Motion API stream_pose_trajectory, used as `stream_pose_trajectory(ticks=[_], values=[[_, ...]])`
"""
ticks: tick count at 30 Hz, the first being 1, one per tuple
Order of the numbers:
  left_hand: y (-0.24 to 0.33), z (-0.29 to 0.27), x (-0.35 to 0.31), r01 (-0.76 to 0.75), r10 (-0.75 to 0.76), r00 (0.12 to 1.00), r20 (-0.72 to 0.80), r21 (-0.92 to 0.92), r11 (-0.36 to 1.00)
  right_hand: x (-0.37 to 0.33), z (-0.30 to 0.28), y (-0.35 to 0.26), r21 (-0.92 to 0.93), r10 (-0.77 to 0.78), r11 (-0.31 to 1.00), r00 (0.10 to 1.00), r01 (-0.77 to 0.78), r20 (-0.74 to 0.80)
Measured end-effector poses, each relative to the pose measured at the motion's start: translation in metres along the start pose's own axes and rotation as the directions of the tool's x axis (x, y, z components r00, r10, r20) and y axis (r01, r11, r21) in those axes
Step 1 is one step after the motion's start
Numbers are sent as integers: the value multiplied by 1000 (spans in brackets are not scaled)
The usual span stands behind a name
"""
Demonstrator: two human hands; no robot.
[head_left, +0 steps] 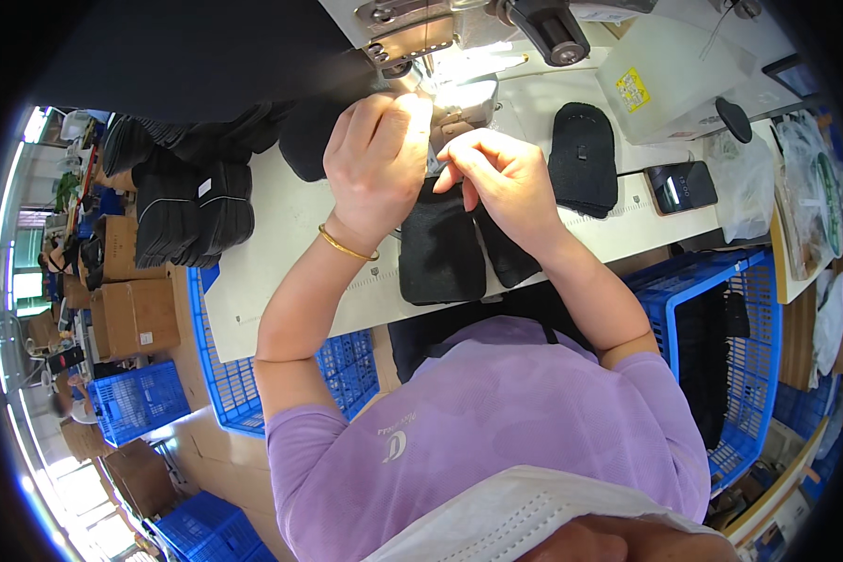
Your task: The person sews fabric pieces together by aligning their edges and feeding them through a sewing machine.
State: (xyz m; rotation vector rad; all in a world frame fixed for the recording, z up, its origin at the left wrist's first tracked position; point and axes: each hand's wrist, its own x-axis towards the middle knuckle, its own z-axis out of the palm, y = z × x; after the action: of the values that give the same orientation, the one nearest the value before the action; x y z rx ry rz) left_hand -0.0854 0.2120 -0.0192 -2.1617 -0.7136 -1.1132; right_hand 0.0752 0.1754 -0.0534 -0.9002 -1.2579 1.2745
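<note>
My left hand (pixel 377 155) is raised just below the needle area of a sewing machine (pixel 407 42), its fingers curled together. Glare from the machine's lamp hides whatever its fingertips hold. Close beside it on the right, my right hand (pixel 501 178) has bent fingers with thumb and forefinger drawn together; anything between them is too small to make out. Under my hands a black padded fabric piece (pixel 442 253) lies at the table's near edge. A second black piece (pixel 506 251) is partly covered by my right forearm.
A stack of black pieces (pixel 583 159) and a phone (pixel 681 187) lie to the right on the white table (pixel 281 290). Tied black bundles (pixel 195 211) sit at the left. Blue crates (pixel 763 375) stand below both sides, with cardboard boxes (pixel 136 317) further left.
</note>
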Motion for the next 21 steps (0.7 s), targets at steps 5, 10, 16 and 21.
stream_pose_trajectory(ticks=[5,10,16,21], values=[[8,-6,5,45,-46,998,47,30,999,-3,0,1,-16,20,1000,1000,-20,19],[9,-5,8,21,-25,997,70,59,998,0,0,7,-7,32,999,999,-32,37],[9,-7,5,66,-72,990,119,54,996,-2,2,4,1,32,999,998,-32,59],[6,-2,3,66,-70,995,73,51,996,-1,1,7,-24,51,998,996,-50,72]])
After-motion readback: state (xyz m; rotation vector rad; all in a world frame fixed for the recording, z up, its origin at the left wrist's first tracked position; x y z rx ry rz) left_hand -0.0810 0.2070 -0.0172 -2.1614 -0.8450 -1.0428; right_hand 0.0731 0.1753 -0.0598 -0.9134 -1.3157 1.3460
